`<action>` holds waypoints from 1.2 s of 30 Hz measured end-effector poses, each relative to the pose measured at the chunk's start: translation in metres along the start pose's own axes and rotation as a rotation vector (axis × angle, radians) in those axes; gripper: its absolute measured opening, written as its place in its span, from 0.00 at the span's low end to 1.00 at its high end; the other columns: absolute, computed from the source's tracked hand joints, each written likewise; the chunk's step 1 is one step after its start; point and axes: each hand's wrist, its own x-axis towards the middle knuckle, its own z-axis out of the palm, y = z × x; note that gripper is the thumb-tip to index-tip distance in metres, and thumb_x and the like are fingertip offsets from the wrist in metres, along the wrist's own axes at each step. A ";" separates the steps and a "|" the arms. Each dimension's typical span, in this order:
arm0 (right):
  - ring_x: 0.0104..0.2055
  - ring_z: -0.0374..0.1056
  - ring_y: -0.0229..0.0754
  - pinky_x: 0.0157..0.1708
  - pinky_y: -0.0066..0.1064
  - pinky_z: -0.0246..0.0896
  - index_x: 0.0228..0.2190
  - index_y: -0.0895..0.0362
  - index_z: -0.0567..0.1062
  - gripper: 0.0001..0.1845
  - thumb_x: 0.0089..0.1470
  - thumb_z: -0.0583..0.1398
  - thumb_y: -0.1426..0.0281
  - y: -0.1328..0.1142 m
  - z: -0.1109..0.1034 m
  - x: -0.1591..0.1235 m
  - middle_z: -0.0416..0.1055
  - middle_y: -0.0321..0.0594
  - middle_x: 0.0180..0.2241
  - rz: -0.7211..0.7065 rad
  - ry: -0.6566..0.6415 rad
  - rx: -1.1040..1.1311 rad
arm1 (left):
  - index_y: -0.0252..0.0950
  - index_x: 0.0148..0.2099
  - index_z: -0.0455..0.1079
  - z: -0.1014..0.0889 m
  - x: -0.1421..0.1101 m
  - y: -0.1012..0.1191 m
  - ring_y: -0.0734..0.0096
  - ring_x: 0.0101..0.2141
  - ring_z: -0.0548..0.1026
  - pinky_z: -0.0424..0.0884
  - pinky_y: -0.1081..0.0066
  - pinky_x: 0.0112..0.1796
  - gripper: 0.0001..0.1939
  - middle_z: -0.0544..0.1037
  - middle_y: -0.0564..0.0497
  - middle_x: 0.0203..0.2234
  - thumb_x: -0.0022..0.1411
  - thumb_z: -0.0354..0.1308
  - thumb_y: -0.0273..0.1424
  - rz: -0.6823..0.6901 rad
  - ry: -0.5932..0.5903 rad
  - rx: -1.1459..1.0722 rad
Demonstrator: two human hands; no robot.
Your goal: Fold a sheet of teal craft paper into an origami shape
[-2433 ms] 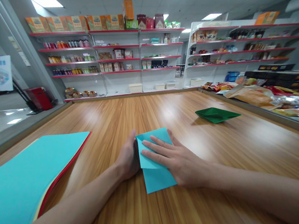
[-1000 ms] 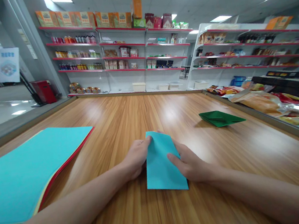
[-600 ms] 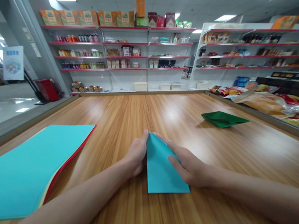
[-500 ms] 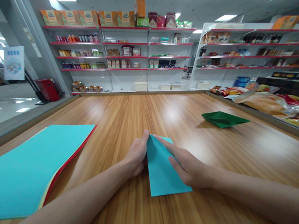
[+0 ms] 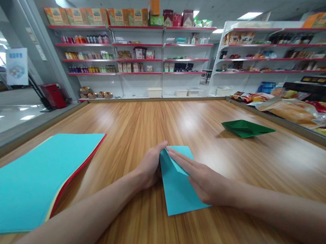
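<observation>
In front of me a folded light-blue sheet of paper (image 5: 178, 198) lies on the wooden table, its near edge toward me. My left hand (image 5: 152, 166) grips the paper's upper left edge, thumb at the far top; its other fingers are mostly hidden. Along the right side, my right hand (image 5: 206, 180) is closed on the paper, with straight fingers laid together over a flap that bends inward from the top corner. The fingertips of both hands nearly meet at that corner. To the right sits a folded green paper boat (image 5: 247, 128), touched by neither hand.
A stack of coloured paper (image 5: 42, 171), light blue on top with cream and red beneath, lies at the left. Packaged snacks (image 5: 295, 113) line the right, beyond the table's raised edge (image 5: 314, 143). Stocked shelves (image 5: 137, 49) stand behind the table.
The top right flap of the blue paper has turned inward, with my right fingers now over it. My left thumb has shifted slightly right. The view has moved a little.
</observation>
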 end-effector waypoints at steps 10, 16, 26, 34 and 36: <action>0.68 0.32 0.47 0.63 0.47 0.45 0.65 0.60 0.38 0.51 0.40 0.49 0.87 -0.005 -0.004 0.002 0.34 0.48 0.67 -0.078 -0.083 -0.120 | 0.32 0.33 0.70 -0.002 0.001 0.002 0.56 0.30 0.78 0.72 0.64 0.32 0.20 0.79 0.43 0.24 0.61 0.52 0.45 -0.057 -0.036 -0.003; 0.68 0.32 0.48 0.63 0.47 0.44 0.64 0.63 0.43 0.49 0.39 0.50 0.86 -0.006 -0.004 0.002 0.38 0.51 0.66 -0.108 -0.115 -0.184 | 0.31 0.29 0.69 -0.002 -0.002 0.002 0.64 0.24 0.75 0.70 0.68 0.28 0.13 0.77 0.44 0.22 0.61 0.52 0.35 -0.039 -0.078 0.071; 0.67 0.39 0.47 0.63 0.46 0.48 0.65 0.58 0.38 0.47 0.45 0.46 0.88 0.010 0.004 0.002 0.41 0.46 0.66 0.072 0.127 -0.152 | 0.35 0.39 0.64 -0.006 -0.004 0.005 0.68 0.24 0.74 0.69 0.69 0.29 0.15 0.75 0.48 0.26 0.62 0.53 0.43 0.069 -0.260 -0.038; 0.67 0.42 0.50 0.61 0.49 0.51 0.65 0.58 0.38 0.44 0.48 0.44 0.87 0.021 0.014 0.005 0.42 0.47 0.66 0.119 0.306 -0.220 | 0.36 0.32 0.62 0.006 -0.010 -0.013 0.70 0.29 0.67 0.65 0.70 0.33 0.20 0.66 0.54 0.25 0.60 0.53 0.49 0.439 -0.249 0.313; 0.67 0.41 0.49 0.61 0.50 0.50 0.64 0.61 0.42 0.43 0.48 0.45 0.87 0.016 0.012 0.006 0.43 0.50 0.65 0.053 0.232 -0.230 | 0.35 0.28 0.61 0.009 -0.009 -0.017 0.70 0.29 0.64 0.62 0.70 0.34 0.20 0.65 0.53 0.24 0.60 0.51 0.48 0.546 -0.142 0.441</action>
